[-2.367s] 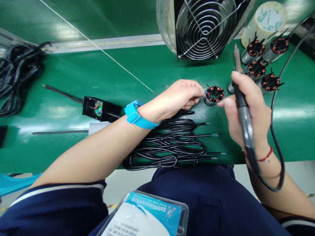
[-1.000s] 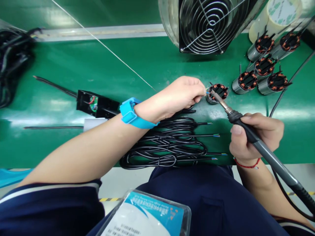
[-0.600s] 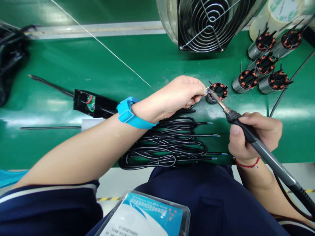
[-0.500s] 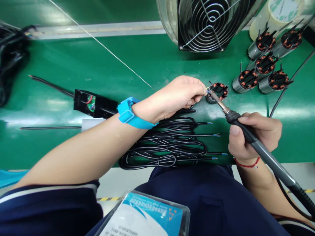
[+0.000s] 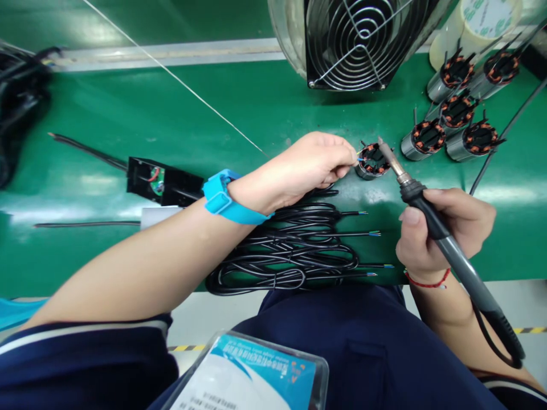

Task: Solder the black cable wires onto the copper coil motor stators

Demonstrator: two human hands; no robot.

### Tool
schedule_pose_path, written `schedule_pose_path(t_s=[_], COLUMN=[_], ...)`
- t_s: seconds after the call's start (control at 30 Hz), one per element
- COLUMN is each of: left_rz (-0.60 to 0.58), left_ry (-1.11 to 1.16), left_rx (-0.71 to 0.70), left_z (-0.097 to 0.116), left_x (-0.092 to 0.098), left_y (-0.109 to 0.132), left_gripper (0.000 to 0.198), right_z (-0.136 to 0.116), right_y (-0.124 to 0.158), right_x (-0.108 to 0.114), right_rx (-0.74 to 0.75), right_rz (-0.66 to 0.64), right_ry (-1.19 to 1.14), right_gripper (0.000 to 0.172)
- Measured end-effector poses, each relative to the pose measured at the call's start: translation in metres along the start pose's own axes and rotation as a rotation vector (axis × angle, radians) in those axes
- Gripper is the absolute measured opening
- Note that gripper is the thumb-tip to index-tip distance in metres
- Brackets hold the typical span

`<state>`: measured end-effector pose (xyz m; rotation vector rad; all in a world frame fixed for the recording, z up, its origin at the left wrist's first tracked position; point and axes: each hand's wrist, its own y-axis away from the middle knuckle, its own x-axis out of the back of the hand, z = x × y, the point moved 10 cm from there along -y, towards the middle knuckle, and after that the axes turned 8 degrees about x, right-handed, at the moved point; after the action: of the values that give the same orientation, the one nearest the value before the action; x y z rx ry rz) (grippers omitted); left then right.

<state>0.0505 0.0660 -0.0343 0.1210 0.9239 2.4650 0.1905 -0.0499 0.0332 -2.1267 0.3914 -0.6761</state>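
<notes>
My left hand (image 5: 327, 162) pinches thin coloured wires (image 5: 359, 158) at the left rim of a round motor stator (image 5: 372, 171) with copper windings. In my right hand (image 5: 448, 230) is a soldering iron (image 5: 442, 245) with a grey and black handle. Its metal tip is over the right side of the stator, apart from the wires. Below my left hand lie coiled black cables (image 5: 286, 250), their stripped ends pointing right. The fingertips of my left hand hide part of the wires.
Several more stators (image 5: 423, 139) stand at the right. A fan with a wire grille (image 5: 361, 45) is at the back, beside a tape roll (image 5: 487, 20). A black box (image 5: 166, 181) with a circuit board lies left, and dark cables (image 5: 21, 108) at the far left.
The soldering iron's tip has moved right and up, off the wires at the stator's left rim. My left hand has stayed almost in place, still pinching the wires.
</notes>
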Motion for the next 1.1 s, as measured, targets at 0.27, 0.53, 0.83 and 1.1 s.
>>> schedule_pose_path(t_s=[0.27,0.53,0.83,1.1], left_rz=[-0.002,-0.005,0.002,-0.007], left_ry=[0.009,-0.028,-0.001,0.004], left_rx=[-0.001,0.001,0.022,0.031], left_z=[0.0,0.002,0.0,0.0], left_x=[0.0,-0.002,-0.002,-0.003], left_y=[0.0,0.0,0.001,0.003], left_gripper=[0.025,0.029,0.028,0.032], right_z=[-0.003,0.014,0.032,0.04], right_y=[0.001,-0.03,-0.046,-0.034], right_x=[-0.001,-0.023,-0.066,-0.073], right_rx=[-0.031,-0.21,-0.122,-0.156], right_rz=[-0.03,-0.299,-0.595,-0.486], right_ry=[0.175,0.058,0.211,0.286], right_gripper=[0.027,0.034,0.034,0.032])
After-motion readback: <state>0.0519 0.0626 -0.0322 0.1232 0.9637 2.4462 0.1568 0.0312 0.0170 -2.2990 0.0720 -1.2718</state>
